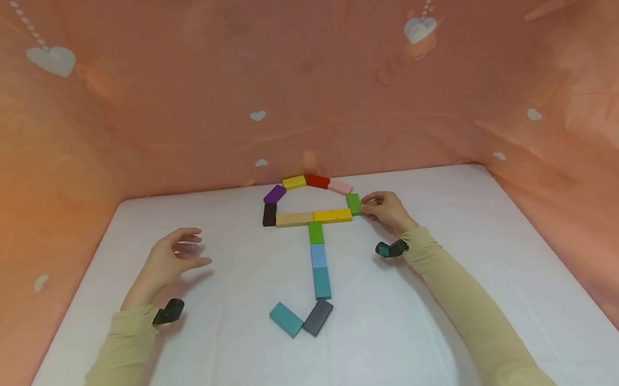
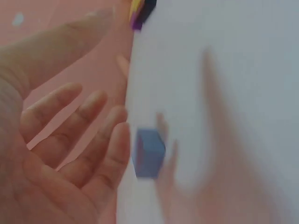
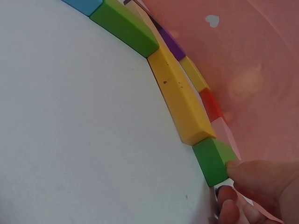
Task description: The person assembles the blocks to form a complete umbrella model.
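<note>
My right hand [image 1: 386,210] is at the right end of the block arrangement, its fingers curled and its thumb and fingertips at a green block [image 1: 353,204]. The right wrist view shows the thumb tip against that block; part of the grip is hidden. The block touches the end of a yellow block [image 1: 332,216] and is near a pink block [image 1: 340,186]. Off to the left, my left hand [image 1: 165,263] hovers over the table with loosely bent fingers and nothing in its grasp. A blurred blue block [image 2: 149,154] appears past its fingertips in the left wrist view.
The arch continues with red [image 1: 318,181], yellow [image 1: 294,182], purple [image 1: 274,194] and black [image 1: 269,215] blocks. A wood-coloured block [image 1: 294,219] joins the crossbar. Below run green [image 1: 316,232], blue [image 1: 318,255] and teal [image 1: 322,283] blocks, then dark grey [image 1: 318,317] and teal blocks.
</note>
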Demonstrator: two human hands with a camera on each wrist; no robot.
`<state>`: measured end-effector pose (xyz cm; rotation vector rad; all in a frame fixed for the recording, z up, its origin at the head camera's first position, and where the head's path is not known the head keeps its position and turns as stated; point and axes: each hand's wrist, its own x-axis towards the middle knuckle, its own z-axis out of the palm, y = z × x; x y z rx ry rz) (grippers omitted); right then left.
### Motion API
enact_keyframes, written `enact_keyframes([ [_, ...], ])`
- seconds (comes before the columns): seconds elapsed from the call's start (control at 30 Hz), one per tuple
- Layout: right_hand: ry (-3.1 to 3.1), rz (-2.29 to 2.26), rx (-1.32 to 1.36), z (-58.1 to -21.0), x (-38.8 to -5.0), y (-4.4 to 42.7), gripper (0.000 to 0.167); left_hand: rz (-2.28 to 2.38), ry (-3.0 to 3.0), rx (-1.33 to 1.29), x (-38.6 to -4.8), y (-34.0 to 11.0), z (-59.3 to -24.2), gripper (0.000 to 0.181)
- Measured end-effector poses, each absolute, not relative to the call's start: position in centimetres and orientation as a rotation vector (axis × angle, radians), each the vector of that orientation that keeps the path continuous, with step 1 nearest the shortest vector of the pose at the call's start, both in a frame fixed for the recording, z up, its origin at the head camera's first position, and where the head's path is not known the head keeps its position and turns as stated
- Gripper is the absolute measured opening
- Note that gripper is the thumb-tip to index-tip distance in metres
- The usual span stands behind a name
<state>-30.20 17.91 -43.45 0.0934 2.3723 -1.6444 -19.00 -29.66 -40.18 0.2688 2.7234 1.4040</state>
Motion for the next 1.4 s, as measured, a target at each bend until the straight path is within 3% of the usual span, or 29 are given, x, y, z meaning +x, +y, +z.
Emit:
enact_keyframes([
  [0.4, 2.361, -1.663, 0.078, -43.6, -30.2, 18.0, 0.034, 1.356, 2.733, 0.019, -19.4, -31.9, -41.4, 0.078],
  [1.4, 2.369, -1.638, 0.090, -43.6, -30.1, 17.8, 0.034, 1.322, 2.765, 0.015, -19.7, -31.8, -42.0, 0.048],
])
